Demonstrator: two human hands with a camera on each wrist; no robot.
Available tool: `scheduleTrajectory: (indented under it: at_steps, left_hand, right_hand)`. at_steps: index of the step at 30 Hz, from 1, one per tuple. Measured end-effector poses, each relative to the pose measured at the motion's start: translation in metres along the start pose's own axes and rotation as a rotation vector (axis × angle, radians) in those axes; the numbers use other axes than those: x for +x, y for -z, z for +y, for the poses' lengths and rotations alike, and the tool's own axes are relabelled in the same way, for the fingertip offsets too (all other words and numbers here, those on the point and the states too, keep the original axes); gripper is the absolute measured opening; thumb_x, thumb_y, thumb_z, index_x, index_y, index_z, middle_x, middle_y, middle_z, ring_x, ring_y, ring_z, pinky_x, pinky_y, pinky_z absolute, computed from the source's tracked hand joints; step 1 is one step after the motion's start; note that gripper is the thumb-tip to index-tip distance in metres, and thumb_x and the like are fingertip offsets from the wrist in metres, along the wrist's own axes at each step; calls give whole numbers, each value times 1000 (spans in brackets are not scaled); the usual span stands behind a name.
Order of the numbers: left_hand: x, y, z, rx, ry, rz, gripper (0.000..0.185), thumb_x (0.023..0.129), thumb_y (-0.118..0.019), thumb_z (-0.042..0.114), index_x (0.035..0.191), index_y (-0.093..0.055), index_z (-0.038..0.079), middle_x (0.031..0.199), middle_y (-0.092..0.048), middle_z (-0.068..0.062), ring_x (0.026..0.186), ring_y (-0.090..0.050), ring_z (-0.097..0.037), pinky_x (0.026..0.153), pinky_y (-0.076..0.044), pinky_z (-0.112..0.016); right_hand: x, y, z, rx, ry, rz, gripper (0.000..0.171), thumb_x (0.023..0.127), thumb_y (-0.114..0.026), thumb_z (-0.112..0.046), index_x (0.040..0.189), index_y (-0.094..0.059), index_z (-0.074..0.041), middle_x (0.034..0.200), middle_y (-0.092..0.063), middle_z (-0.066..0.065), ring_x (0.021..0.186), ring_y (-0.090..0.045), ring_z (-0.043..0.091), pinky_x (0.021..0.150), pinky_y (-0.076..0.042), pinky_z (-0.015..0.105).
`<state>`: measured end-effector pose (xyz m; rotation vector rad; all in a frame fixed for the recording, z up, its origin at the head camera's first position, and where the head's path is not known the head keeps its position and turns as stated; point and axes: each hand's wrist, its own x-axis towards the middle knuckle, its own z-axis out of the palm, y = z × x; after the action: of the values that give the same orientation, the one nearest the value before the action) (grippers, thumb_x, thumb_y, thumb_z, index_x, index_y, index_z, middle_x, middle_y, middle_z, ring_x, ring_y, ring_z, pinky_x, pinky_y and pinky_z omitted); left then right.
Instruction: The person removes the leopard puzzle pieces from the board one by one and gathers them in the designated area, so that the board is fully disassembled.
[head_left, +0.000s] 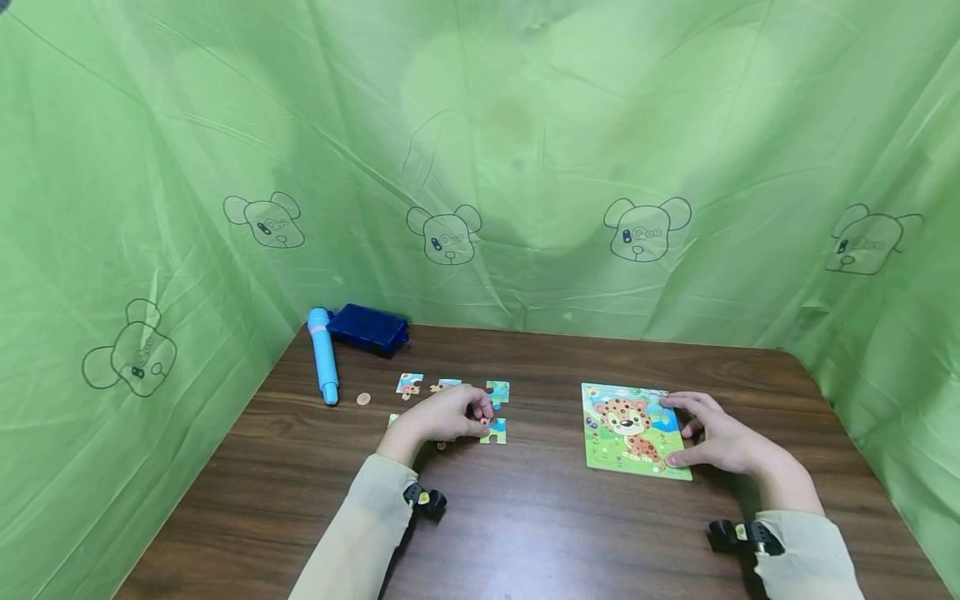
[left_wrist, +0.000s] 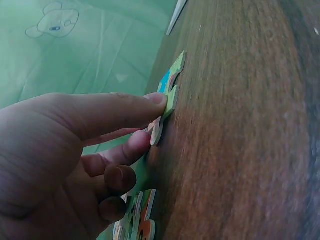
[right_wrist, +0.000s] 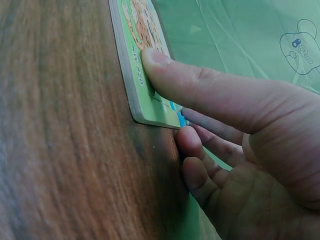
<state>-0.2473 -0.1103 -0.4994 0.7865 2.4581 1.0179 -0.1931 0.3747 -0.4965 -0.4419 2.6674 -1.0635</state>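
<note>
My left hand (head_left: 480, 419) lies among loose puzzle pieces left of centre. Its thumb and forefinger pinch a small puzzle piece (left_wrist: 156, 131) that sits on the wooden table (head_left: 525, 517). A green and blue piece (left_wrist: 172, 85) lies right beside it. My right hand (head_left: 678, 429) rests on the right edge of the leopard puzzle board (head_left: 630, 429). The thumb (right_wrist: 155, 57) presses flat on the board (right_wrist: 131, 65), and the other fingers (right_wrist: 192, 145) lie against its side edge.
More loose pieces (head_left: 409, 383) lie in a row behind my left hand. A light blue pen-shaped tool (head_left: 324, 357), a dark blue box (head_left: 369, 328) and a small brown disc (head_left: 363, 399) sit at the back left. Green cloth (head_left: 525, 167) walls the table in.
</note>
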Motion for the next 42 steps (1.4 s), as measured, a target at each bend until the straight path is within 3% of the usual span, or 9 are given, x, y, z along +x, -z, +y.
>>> scheduleTrajectory:
  at_steps: [6,10,25,30,34,37,42]
  left_hand:
    - [1,1,1,27,-24,-3,14,95,-84,10,103,-72,9,94,-63,-3,65,-55,-8,52,-49,-28]
    - [1,1,1,11,-18,-12,14,95,-84,10,102,-72,8,93,-62,-1,61,-54,-9,46,-47,-29]
    - [2,0,1,6,12,-8,13,96,-83,9,100,-71,12,92,-61,1,60,-55,-10,44,-47,-29]
    - [1,0,8,52,13,34,14,98,-82,16,105,-71,14,96,-63,2,59,-57,-11,46,-50,-32]
    - [4,-4,22,161,-74,100,19,98,-84,25,108,-72,15,99,-65,4,79,-63,-12,71,-55,-32]
    - [9,-11,34,196,-133,135,23,97,-84,27,112,-73,13,100,-66,3,95,-64,-17,88,-50,-34]
    - [16,-30,57,166,-177,170,30,99,-81,30,121,-73,11,107,-69,0,95,-66,-21,91,-51,-33]
  right_hand:
    - [-1,0,2,13,3,0,94,81,-98,-18,157,-48,2,153,-35,25,98,-54,21,79,-45,29]
    - [-1,0,4,14,4,3,94,81,-98,-18,158,-48,2,153,-35,25,98,-54,21,79,-45,28]
    - [0,1,2,15,-6,0,95,81,-99,-18,158,-47,3,153,-34,26,98,-53,22,78,-45,27]
    - [0,1,2,17,-10,-1,95,81,-99,-17,158,-47,3,154,-33,27,99,-53,23,78,-45,27]
    - [0,1,2,19,-6,1,95,81,-99,-17,158,-47,3,154,-34,26,98,-53,22,78,-45,27]
    - [0,1,2,28,-5,-2,95,81,-99,-18,158,-47,3,153,-33,26,98,-54,22,78,-45,27]
    - [1,0,2,43,-11,-14,96,81,-99,-18,158,-46,3,154,-32,27,99,-54,23,78,-46,27]
